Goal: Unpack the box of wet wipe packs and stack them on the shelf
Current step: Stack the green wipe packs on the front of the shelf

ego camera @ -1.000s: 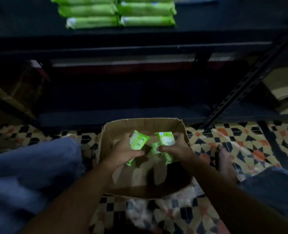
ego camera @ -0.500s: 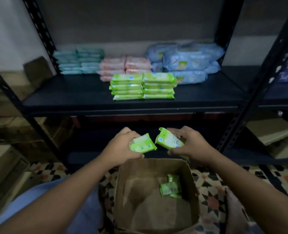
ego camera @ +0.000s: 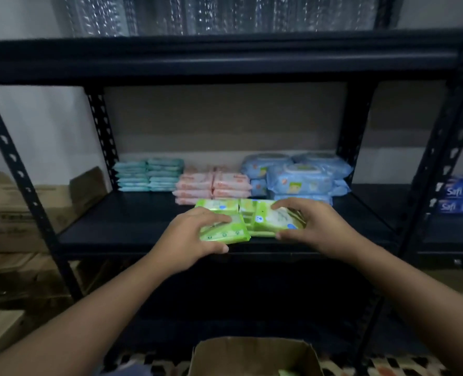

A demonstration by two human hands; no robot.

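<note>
Two hands are at the green stacks point(ego camera: 245, 210) near the front edge of the black shelf point(ego camera: 132, 226). The left hand point(ego camera: 191, 238) grips a green wet wipe pack point(ego camera: 225, 230), fingers over its top and thumb under its front edge, tilted at the left stack. The right hand point(ego camera: 311, 226) grips another green pack point(ego camera: 272, 219) the same way at the right stack. Behind the green stacks on the same shelf sit pink packs point(ego camera: 214, 185), with teal packs point(ego camera: 150, 175) further back to their left and bigger blue packs point(ego camera: 298, 176) to their right. Below the shelf, at the bottom of view, the cardboard box point(ego camera: 252, 354) stands open on a patterned tile floor point(ego camera: 387, 366); a bit of green shows inside, too dark to make out. Brown cartons point(ego camera: 10, 213) are piled left of the shelf, and blue "Sofi" packs point(ego camera: 459, 196) lie on the neighbouring rack to its right.
</note>
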